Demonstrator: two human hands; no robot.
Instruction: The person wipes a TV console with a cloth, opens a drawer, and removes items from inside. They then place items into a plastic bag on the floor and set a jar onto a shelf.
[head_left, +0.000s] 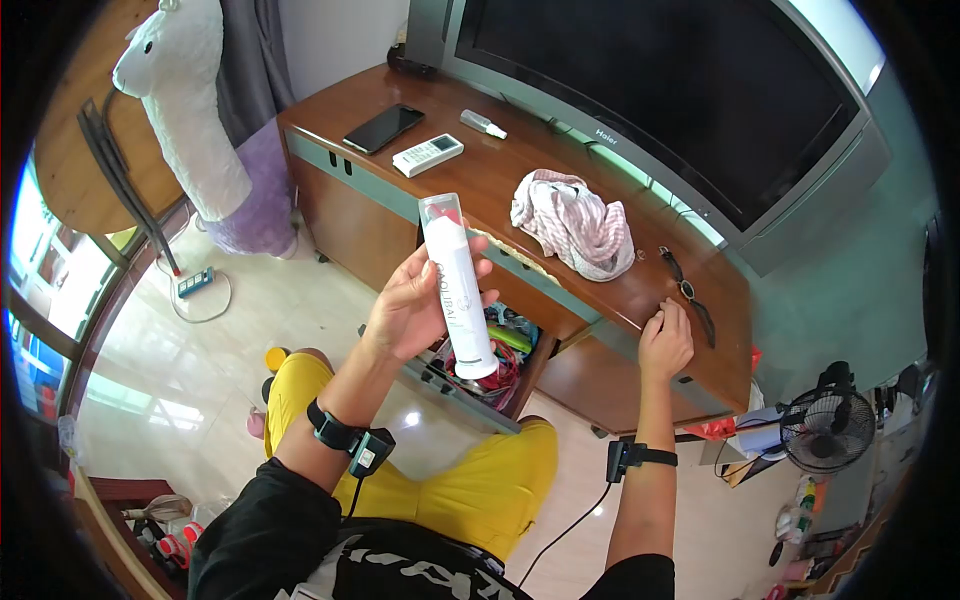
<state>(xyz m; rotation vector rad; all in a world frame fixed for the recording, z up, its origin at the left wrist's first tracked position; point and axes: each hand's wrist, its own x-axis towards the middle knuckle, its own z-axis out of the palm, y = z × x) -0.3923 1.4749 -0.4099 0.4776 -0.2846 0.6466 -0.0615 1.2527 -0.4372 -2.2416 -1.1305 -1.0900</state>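
My left hand (408,305) is wrapped round a white bottle (458,290) with a clear cap and a reddish top under it. The bottle is tilted slightly, cap end toward the cabinet, with lettering facing me. My right hand (667,342) rests at the front edge of the brown cabinet top (480,205), its fingers curled together; nothing shows in them. Just beyond it lies a wristwatch (687,290) with a dark strap. A crumpled pink-and-white checked cloth (570,222) sits between the two hands, farther back. Below the bottle, a drawer (540,372) stands pulled out, filled with cables and small items.
A phone (385,128), a white remote control (428,156) and a small clear bottle (483,124) lie on the cabinet's left part. A large television (650,90) stands behind. To the right is a fan (828,428); at left, a plush toy (185,110) and power strip (196,283).
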